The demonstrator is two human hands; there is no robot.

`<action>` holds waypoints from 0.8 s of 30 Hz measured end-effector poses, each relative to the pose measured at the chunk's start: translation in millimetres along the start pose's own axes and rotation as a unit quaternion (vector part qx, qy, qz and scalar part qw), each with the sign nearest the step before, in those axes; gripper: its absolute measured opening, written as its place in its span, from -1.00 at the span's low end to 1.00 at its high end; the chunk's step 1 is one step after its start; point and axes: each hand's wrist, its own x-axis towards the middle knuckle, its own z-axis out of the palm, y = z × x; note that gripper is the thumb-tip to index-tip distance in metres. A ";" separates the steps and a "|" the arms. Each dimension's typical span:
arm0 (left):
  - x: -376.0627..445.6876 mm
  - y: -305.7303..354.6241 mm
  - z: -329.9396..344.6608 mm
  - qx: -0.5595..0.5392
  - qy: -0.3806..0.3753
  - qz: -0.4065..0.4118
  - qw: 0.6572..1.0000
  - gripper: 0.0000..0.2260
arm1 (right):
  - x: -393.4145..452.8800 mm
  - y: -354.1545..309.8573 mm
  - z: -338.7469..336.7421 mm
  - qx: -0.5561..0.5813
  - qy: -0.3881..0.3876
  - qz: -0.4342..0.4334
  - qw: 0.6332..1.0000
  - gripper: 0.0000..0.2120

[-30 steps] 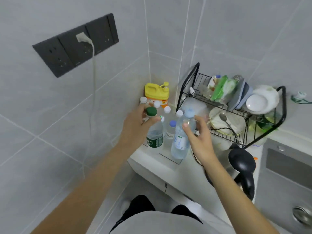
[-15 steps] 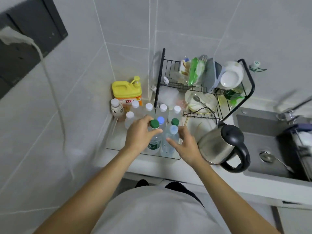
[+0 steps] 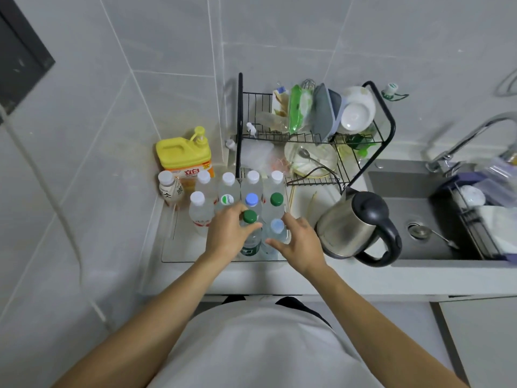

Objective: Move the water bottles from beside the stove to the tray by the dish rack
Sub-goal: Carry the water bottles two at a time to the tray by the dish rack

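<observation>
Clear tray (image 3: 179,254) on pale counter, just left of black wire dish rack (image 3: 310,133). On tray, upright and packed close: water bottles with white, green and blue caps in rows. Green-capped bottle (image 3: 249,219) at front of cluster, pinched below cap between thumb and fingers of left hand (image 3: 228,236). Pale-blue-capped bottle (image 3: 277,228) just beside it on the right, wrapped by right hand (image 3: 299,242), fingers curled round body. Yellow detergent jug (image 3: 183,156) behind tray by wall. Steel kettle (image 3: 355,225) with black handle right of tray, near sink (image 3: 419,191).
</observation>
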 end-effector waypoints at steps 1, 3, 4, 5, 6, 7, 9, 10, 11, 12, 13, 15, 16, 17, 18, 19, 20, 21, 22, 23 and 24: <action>-0.5 -2.3 1.6 -0.012 -0.003 0.007 1.000 -0.75 | 1.2 0.9 -1.7 -0.010 0.007 -0.005 1.000 -0.53; -0.7 -4.5 2.3 -0.001 -0.010 0.027 1.000 -0.74 | 5.0 -1.2 -7.2 -0.035 0.013 -0.017 0.999 -0.51; 0.2 -5.5 2.1 0.024 -0.016 0.039 0.999 -0.72 | 7.3 -3.3 -9.8 -0.047 0.007 -0.021 0.999 -0.50; 1.3 -6.6 1.6 0.053 -0.024 0.050 0.997 -0.70 | 9.4 -6.0 -12.0 -0.056 -0.003 -0.023 0.998 -0.49; 2.1 -6.9 0.7 0.081 -0.034 0.057 0.995 -0.67 | 11.2 -9.5 -14.0 -0.063 -0.018 -0.021 0.998 -0.48; 2.8 -6.2 -0.6 0.104 -0.048 0.060 0.992 -0.67 | 12.8 -12.0 -15.2 -0.073 -0.034 -0.018 0.997 -0.48; 4.3 -3.5 -3.2 0.147 -0.084 0.062 0.984 -0.67 | 14.6 -13.3 -15.4 -0.094 -0.056 -0.015 0.994 -0.49; 5.6 -2.4 -4.1 0.160 -0.103 0.063 0.980 -0.67 | 15.1 -12.9 -15.7 -0.100 -0.061 -0.013 0.993 -0.49; 6.8 -1.5 -5.2 0.162 -0.120 0.065 0.977 -0.68 | 15.8 -11.6 -15.9 -0.101 -0.063 -0.008 0.993 -0.48; 8.1 -0.9 -6.1 0.158 -0.135 0.066 0.976 -0.70 | 17.1 -10.7 -16.9 -0.102 -0.065 -0.009 0.993 -0.48; 9.3 0.2 -7.3 0.150 -0.150 0.067 0.975 -0.72 | 18.9 -9.4 -17.9 -0.105 -0.068 -0.014 0.992 -0.49; 13.0 3.0 -9.9 0.133 -0.175 0.063 0.974 -0.73 | 25.7 -7.3 -20.6 -0.118 -0.074 -0.042 0.989 -0.55; 14.5 4.1 -10.8 0.128 -0.182 0.058 0.973 -0.73 | 30.1 -5.8 -22.9 -0.124 -0.078 -0.058 0.988 -0.58; 15.5 5.5 -11.6 0.126 -0.185 0.056 0.973 -0.73 | 34.9 -3.5 -25.4 -0.128 -0.084 -0.073 0.986 -0.60; 16.1 6.1 -12.0 0.127 -0.184 0.055 0.973 -0.74 | 39.4 -1.6 -29.1 -0.132 -0.093 -0.087 0.983 -0.62; 16.4 6.4 -12.3 0.128 -0.182 0.056 0.973 -0.75 | 43.4 0.6 -32.8 -0.135 -0.107 -0.098 0.980 -0.64; 16.4 6.2 -12.5 0.128 -0.179 0.057 0.974 -0.75 | 46.3 1.7 -37.3 -0.135 -0.122 -0.112 0.977 -0.66; 15.7 6.0 -12.8 0.128 -0.173 0.060 0.975 -0.76 | 48.3 2.9 -41.0 -0.133 -0.137 -0.125 0.974 -0.69; 15.0 6.0 -12.9 0.127 -0.164 0.064 0.976 -0.75 | 49.2 4.2 -43.7 -0.129 -0.150 -0.140 0.970 -0.72; 14.5 6.5 -13.1 0.127 -0.155 0.068 0.977 -0.75 | 49.5 5.2 -45.4 -0.124 -0.157 -0.152 0.968 -0.74; 14.3 6.8 -12.7 0.128 -0.149 0.072 0.978 -0.75 | 49.4 6.5 -46.0 -0.122 -0.160 -0.160 0.966 -0.75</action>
